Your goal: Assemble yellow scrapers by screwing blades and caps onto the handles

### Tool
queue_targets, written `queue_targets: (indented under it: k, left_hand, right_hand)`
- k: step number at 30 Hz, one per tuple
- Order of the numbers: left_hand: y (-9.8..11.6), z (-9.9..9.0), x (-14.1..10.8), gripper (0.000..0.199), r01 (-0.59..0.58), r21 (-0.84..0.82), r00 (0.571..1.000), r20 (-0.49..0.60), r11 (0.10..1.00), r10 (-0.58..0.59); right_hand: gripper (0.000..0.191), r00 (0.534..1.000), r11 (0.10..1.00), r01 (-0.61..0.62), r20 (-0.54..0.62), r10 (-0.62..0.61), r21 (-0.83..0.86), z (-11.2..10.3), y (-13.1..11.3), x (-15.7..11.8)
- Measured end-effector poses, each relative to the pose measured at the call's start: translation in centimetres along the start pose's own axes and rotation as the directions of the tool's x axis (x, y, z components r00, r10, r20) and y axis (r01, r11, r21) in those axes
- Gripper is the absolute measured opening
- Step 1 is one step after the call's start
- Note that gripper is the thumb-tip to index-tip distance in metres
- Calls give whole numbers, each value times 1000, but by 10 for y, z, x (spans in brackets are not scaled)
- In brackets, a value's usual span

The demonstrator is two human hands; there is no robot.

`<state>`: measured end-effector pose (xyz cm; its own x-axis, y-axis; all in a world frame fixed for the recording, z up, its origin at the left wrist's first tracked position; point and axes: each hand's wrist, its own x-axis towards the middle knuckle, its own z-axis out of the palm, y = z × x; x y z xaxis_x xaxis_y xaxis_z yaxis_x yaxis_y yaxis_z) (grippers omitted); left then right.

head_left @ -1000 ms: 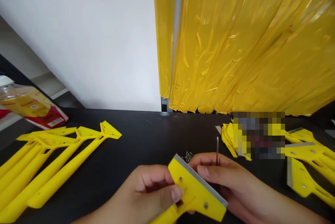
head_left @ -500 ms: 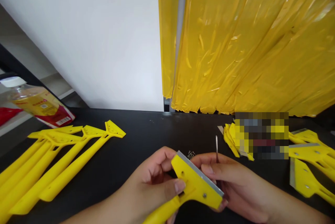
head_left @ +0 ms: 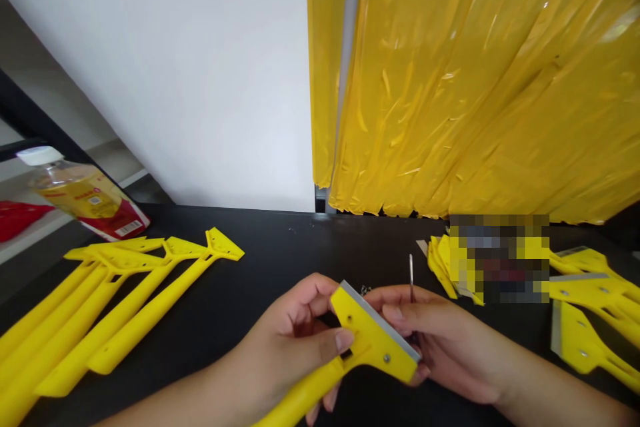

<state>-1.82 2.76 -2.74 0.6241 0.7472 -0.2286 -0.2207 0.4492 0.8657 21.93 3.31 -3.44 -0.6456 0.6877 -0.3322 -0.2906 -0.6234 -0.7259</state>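
**While the left hand [head_left: 295, 347] clamps the yellow scraper [head_left: 367, 337], a right-hand [head_left: 450, 340] fingertip now shows at its lower-right corner**

Since the first picture, a fingertip has appeared at that corner of the head, at lower centre of the frame. Reading: the head now has support from both sides, which should steady it for work at its fasteners. The screw [head_left: 387, 358] sits in the lower hole; the upper hole [head_left: 349, 317] reads dark, so fastening looks about half done.

Grip: left thumb pressed on the head's face, fingers behind it, scraper held tilted with its handle towards bottom centre. Right fingers curled together round a thin metal rod [head_left: 411, 270], which stands upright above them; its lower end is hidden. Right thumb lies just beside the grey blade strip [head_left: 370, 309]; contact there cannot be told.

Differences from the first picture: scraper head higher in the frame, left forefinger raised to its upper corner. The row of yellow handles [head_left: 150, 317] at left and the bottle [head_left: 93, 197] at far left both appear further right, probably a camera shift. Unchanged: filled and unfilled holes, rod in the right hand, bladed scrapers [head_left: 583, 290] at right on the black table [head_left: 280, 240].
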Motion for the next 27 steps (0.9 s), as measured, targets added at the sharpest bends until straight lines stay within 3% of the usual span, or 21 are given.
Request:
queue_targets:
  k: [10,18,27]
  left_hand:
    - [1,0,0,21,37,18,999,-33,999,-37]
    - [4,0,5,13,-9,-9,999,-48,1000,9]
    - [0,1,4,18,-14,-11,997,-75,1000,13]
  right_hand:
    - [34,996,997,-23,-92,17,-67,9,-3,2]
    - [30,1000,1000,19,25,-19,-8,4,-1,5]
    - [29,999,998,21,49,-18,-53,2,-1,6]
